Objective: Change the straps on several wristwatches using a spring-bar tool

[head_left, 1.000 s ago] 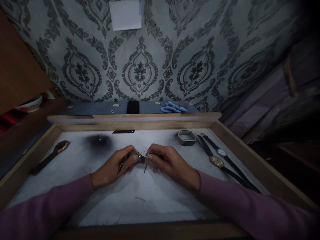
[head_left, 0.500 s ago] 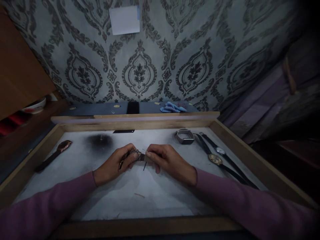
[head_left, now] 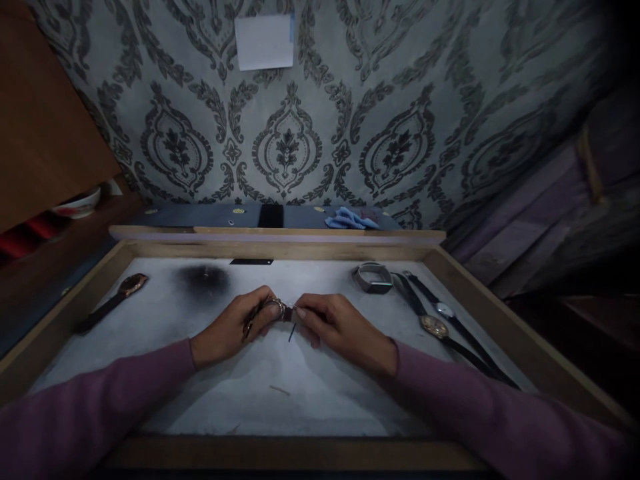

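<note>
My left hand point(head_left: 243, 321) is closed around a wristwatch point(head_left: 275, 307) with a round metal case, the thumb lying over its face. A short dark brown strap point(head_left: 289, 313) runs from the case towards my right hand point(head_left: 336, 327). The fingers of that hand are pinched at the strap's end, with a small pale glint beside the fingertips. Just below them shows a thin dark stick point(head_left: 291, 332); whether it is held or lies on the surface I cannot tell. A thin tan strip point(head_left: 279, 390) lies on the white surface nearer to me.
A wooden rim point(head_left: 280, 250) surrounds the white work surface. At left lies a brown watch point(head_left: 131, 285). On the right are a grey band watch point(head_left: 373, 277), a gold-faced watch point(head_left: 434, 327) and a silver watch point(head_left: 445, 310). A black flat strip point(head_left: 251, 262) and blue cloth point(head_left: 351, 218) are at the back.
The view has shifted slightly. Both hands keep their grip around the watch; the brownish piece at my right fingertips shows less, and the dark strap shows more plainly.
</note>
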A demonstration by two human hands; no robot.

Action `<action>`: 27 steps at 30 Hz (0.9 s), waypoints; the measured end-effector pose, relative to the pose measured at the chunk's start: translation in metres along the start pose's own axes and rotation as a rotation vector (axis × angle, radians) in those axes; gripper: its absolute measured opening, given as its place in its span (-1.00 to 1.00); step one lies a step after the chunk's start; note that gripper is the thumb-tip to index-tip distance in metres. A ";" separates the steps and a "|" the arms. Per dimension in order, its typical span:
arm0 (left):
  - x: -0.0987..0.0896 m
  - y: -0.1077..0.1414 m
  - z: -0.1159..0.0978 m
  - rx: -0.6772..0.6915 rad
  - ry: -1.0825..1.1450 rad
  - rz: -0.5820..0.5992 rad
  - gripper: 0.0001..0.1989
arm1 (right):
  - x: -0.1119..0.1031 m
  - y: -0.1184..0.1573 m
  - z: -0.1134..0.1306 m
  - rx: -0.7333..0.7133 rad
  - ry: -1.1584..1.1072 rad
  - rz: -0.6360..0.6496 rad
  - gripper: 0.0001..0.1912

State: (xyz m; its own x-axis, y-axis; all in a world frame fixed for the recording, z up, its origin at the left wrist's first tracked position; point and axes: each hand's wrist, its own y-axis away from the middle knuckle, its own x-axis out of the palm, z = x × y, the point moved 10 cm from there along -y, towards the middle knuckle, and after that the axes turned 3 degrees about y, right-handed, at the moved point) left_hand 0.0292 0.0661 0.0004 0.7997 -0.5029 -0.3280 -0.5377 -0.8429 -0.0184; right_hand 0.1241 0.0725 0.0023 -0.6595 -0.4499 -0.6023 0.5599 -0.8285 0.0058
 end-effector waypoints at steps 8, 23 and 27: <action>0.000 -0.001 0.003 0.017 -0.002 -0.001 -0.66 | 0.004 -0.001 -0.003 -0.017 0.039 0.034 -0.73; 0.001 0.000 0.001 0.028 -0.037 -0.004 -0.69 | 0.002 -0.001 0.007 -0.048 0.067 0.071 -0.68; 0.001 -0.001 0.001 0.040 -0.051 -0.015 -0.69 | 0.003 -0.002 0.004 -0.028 0.039 0.090 -0.68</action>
State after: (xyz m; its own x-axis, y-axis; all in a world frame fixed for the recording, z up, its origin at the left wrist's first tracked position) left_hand 0.0297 0.0665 -0.0010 0.7937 -0.4790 -0.3749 -0.5368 -0.8415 -0.0613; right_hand 0.1190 0.0710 0.0033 -0.5861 -0.5080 -0.6312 0.6300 -0.7756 0.0392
